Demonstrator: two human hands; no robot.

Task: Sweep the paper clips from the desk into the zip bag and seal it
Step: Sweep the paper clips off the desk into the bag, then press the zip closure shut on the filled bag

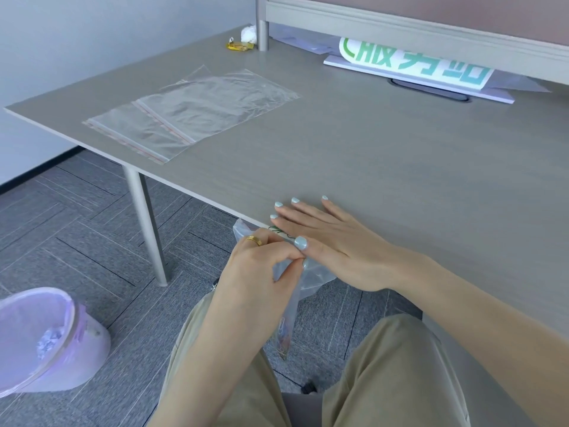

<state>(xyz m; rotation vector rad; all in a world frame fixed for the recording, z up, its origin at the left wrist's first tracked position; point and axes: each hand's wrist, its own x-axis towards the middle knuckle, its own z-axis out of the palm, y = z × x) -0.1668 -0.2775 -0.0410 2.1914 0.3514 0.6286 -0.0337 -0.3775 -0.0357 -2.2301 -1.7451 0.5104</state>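
My left hand [261, 269] pinches the mouth of a clear zip bag [311, 274] just below the desk's near edge. The bag hangs down between my knees, and several coloured paper clips [284, 337] lie in its bottom. My right hand [329, 238] lies flat on the grey desk [385, 155] at that edge, fingers straight. A few green paper clips [277, 229] show under its fingertips, right at the edge above the bag's mouth.
A pile of spare clear zip bags [191, 114] lies at the desk's far left. A white sign with green letters [415, 63] rests at the back under a shelf. Crumpled wrappers [243, 41] sit in the far corner. A lilac waste bin [46, 340] stands on the floor left.
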